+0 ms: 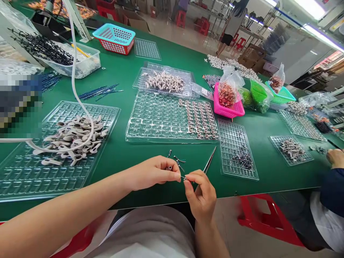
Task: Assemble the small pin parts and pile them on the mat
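Observation:
My left hand (158,170) is closed around a small beige earbud shell (169,168), its round opening facing up. Thumb and index finger meet at a thin wire (184,177) that runs across to my right hand (200,191). The right fingertips pinch a tiny part at the wire's other end, too small to make out. Metal tweezers (210,160) stick up from the right hand, tucked behind the fingers. Just beyond both hands, a few small wired parts (179,160) lie on the green table (150,154).
A clear tray (156,120) ahead holds rows of earbud shells at its right. Loose shells (77,138) pile on a left tray, under a white cable (73,68). Dark wired parts (243,157) lie on a right tray, near a pink basket (228,110). A co-worker's hand (335,157) is far right.

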`<move>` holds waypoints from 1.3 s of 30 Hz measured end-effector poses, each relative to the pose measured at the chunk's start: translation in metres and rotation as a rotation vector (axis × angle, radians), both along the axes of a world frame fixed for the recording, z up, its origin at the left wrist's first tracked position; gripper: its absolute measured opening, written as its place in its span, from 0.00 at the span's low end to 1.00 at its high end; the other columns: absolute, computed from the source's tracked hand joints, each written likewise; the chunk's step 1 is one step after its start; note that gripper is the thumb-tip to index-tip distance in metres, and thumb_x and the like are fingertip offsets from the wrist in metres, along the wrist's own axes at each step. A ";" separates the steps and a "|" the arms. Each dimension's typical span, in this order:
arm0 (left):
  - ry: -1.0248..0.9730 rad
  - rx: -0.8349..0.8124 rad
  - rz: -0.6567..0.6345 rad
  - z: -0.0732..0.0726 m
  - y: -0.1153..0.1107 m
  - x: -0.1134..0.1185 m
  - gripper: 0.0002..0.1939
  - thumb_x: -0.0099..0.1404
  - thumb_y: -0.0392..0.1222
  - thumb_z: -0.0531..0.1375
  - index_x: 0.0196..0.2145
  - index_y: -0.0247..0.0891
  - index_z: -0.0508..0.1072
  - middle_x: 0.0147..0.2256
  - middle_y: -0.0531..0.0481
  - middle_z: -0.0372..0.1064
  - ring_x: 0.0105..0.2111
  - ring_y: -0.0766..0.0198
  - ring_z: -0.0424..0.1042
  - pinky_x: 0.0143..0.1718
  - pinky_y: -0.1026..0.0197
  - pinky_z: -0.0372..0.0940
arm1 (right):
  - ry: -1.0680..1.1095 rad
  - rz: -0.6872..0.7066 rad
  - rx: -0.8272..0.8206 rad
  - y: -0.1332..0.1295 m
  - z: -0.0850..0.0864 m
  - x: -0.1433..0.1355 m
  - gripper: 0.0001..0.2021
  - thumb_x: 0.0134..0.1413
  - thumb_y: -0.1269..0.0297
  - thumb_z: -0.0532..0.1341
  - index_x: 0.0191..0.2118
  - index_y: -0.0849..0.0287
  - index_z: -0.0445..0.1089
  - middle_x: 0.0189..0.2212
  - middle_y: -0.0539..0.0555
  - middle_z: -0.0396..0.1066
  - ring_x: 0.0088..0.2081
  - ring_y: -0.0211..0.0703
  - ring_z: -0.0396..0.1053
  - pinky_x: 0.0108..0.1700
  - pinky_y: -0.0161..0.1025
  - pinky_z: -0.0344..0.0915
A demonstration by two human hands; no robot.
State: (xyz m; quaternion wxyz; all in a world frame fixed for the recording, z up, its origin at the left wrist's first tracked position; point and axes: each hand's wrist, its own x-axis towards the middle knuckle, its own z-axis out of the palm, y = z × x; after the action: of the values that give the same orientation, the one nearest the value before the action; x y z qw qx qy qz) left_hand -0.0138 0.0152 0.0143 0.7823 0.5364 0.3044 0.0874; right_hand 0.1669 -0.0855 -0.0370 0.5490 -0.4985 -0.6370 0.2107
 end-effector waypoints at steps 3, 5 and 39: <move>0.006 -0.007 0.026 0.001 -0.001 0.001 0.19 0.59 0.55 0.65 0.30 0.33 0.71 0.23 0.58 0.54 0.24 0.69 0.49 0.25 0.63 0.44 | -0.006 -0.018 -0.005 -0.001 -0.001 -0.001 0.11 0.58 0.77 0.62 0.43 0.54 0.71 0.34 0.51 0.72 0.34 0.38 0.71 0.33 0.35 0.68; 0.010 -0.019 0.040 0.002 -0.001 0.002 0.20 0.59 0.55 0.66 0.29 0.33 0.71 0.23 0.58 0.54 0.25 0.69 0.49 0.25 0.63 0.45 | -0.014 -0.030 -0.010 -0.002 -0.001 -0.001 0.11 0.58 0.76 0.62 0.43 0.54 0.71 0.34 0.51 0.73 0.34 0.38 0.71 0.32 0.35 0.68; -0.047 -0.133 0.099 0.001 -0.004 0.005 0.18 0.54 0.51 0.69 0.27 0.35 0.69 0.23 0.58 0.57 0.23 0.70 0.52 0.24 0.64 0.48 | 0.021 0.008 -0.001 -0.002 0.000 0.000 0.12 0.58 0.78 0.60 0.43 0.54 0.70 0.32 0.50 0.71 0.33 0.39 0.69 0.33 0.38 0.67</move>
State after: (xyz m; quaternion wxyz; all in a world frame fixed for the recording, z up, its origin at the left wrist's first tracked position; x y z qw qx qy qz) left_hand -0.0091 0.0108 0.0155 0.8180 0.4653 0.3170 0.1179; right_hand 0.1665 -0.0875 -0.0373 0.5547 -0.4940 -0.6330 0.2183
